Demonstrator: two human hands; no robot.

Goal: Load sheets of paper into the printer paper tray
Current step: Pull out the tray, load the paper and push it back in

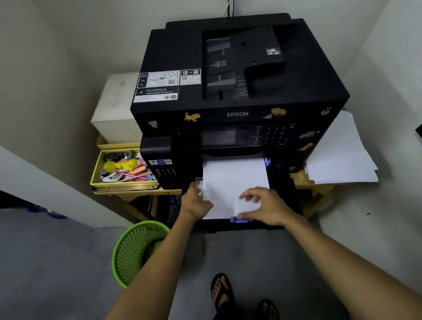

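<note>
A black Epson printer [235, 80] stands on a wooden table in a corner. Its paper tray [283, 186] is pulled out at the front, with a white stack of paper [235, 178] lying in it. My left hand [195, 200] rests against the stack's left edge, fingers curled at the side of the paper. My right hand [263, 206] lies on top of the stack near its front right, fingers spread and slightly bent. A blue paper guide [237, 219] shows at the tray's front edge between my hands.
More loose white sheets [341, 157] lie on the table right of the printer. A yellow organiser [121, 173] with pens and a white box [115, 109] sit on the left. A green mesh bin [136, 249] stands on the floor below. Walls close in on both sides.
</note>
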